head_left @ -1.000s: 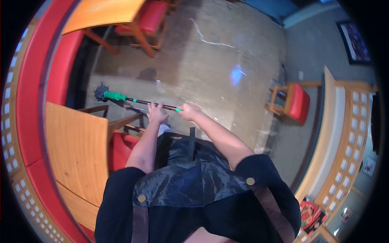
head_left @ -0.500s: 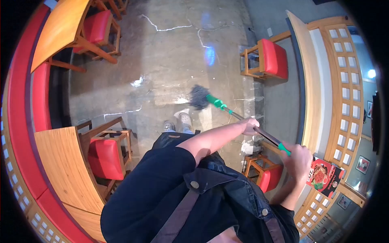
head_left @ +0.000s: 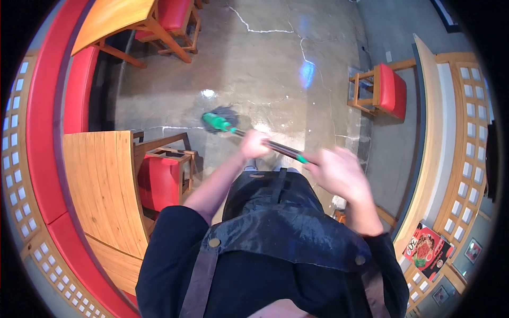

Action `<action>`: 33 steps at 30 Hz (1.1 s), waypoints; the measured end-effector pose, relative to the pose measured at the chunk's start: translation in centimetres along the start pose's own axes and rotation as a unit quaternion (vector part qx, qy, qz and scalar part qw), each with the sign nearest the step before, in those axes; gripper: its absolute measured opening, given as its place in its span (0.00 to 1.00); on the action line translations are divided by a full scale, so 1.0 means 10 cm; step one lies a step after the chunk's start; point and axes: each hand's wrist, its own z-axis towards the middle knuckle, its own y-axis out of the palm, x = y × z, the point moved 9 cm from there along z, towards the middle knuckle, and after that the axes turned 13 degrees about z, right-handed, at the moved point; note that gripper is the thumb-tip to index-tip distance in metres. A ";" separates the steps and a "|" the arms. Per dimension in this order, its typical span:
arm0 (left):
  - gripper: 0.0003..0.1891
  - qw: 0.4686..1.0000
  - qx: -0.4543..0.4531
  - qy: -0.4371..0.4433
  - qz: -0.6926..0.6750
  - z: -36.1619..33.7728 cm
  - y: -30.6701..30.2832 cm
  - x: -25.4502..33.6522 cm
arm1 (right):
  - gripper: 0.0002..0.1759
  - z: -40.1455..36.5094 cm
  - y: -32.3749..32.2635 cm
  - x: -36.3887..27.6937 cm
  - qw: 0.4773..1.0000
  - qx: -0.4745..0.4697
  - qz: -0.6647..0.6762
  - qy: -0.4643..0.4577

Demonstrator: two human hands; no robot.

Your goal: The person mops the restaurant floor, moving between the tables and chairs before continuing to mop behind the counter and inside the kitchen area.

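A mop [head_left: 227, 116] with a grey string head and a green socket lies against the concrete floor [head_left: 175, 114], ahead and a little left of my feet. Its dark handle slants from there back toward my right side. My left hand [head_left: 255, 144] is wrapped round the handle at its middle. Farther up, my right hand [head_left: 339, 172] grips the handle by its green end and is slightly blurred. A dark apron [head_left: 286, 228] covers my front, and my shoes are mostly hidden below it.
On the left stand a wooden table [head_left: 101, 185] and a red-seated chair [head_left: 160, 183], with a red bench [head_left: 47, 159] behind. Another table [head_left: 114, 21] and chair [head_left: 169, 16] are at the upper left. A red stool [head_left: 389, 91] stands by the right-hand counter [head_left: 419, 138].
The mop head has swept left across the floor, and both hands have moved left with the handle. My body and view have turned, so the furniture appears shifted to the right.
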 end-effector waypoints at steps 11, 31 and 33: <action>0.11 0.804 -0.094 -0.563 0.165 -1.02 -0.16 -2.05 | 0.11 1.37 1.84 -0.23 0.988 0.018 0.058 -0.142; 0.17 0.920 -0.218 0.252 -0.207 2.38 3.82 6.15 | 0.09 -3.52 -1.34 4.66 0.876 0.107 -0.189 0.431; 0.15 0.919 -0.138 0.296 -0.222 2.51 4.15 6.00 | 0.07 -3.23 -0.99 4.86 0.882 0.099 -0.156 0.434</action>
